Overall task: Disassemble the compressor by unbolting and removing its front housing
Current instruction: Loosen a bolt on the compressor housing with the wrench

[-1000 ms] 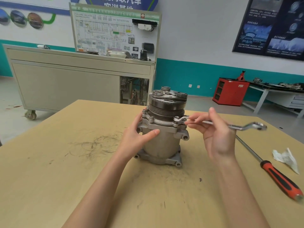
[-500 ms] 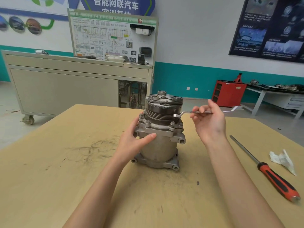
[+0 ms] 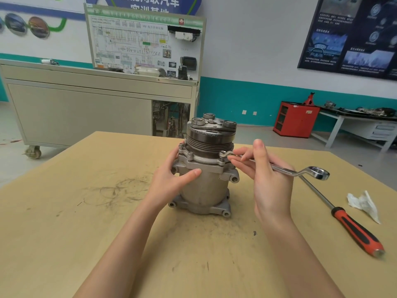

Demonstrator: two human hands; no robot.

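Compressor (image 3: 206,186) upright on the table (image 3: 86,233), pulley end up. My left hand (image 3: 171,179) grips the body just under the flange, thumb across the front; its other fingers are hidden behind the casting. My right hand (image 3: 266,177) pinches the wrench (image 3: 300,172) shank near its ring end, one finger sticking up. That ring sits at a flange bolt (image 3: 223,153); can't tell if it's seated. Screwdriver (image 3: 352,224) and rag (image 3: 363,204) lie to my right.
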